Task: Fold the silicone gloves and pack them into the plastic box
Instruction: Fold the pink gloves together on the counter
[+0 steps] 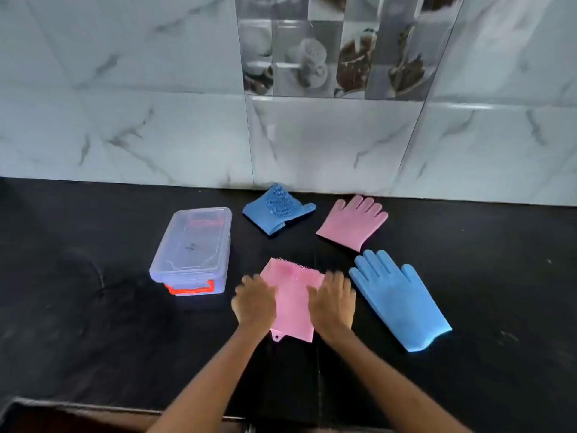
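Both hands lie palm-down on a pink glove (292, 300) that sits near the front of the black counter (93, 323); the left hand (254, 300) presses its left edge and the right hand (332, 303) its right edge, fingers spread flat and open, pinning rather than gripping; the glove's finger end already looks turned over, with short bristles showing along the far edge, and a small hanging tab pokes out at the near cuff. A flat blue glove (399, 300) lies unfolded just beside the right hand; a second pink glove (352, 221) lies flat farther back; a blue glove folded into a rough square (276, 209) rests near the tiled wall (125, 135); the clear plastic box (193, 251), lid on with an orange latch at its near end, stands to the left of the hands, empty as far as one can tell through the lid. Silicone like this is probably light, floppy and springy; a fold likely wants to open again unless held down, so a flat palm along the crease suits it better than a pinch; the surface probably grips the counter and skin rather than sliding, so lifting an edge and laying it over should work better than dragging; the thicker cuff end seems the firmest place to take hold, and the bristled palm side may bulk the bundle up inside the box.
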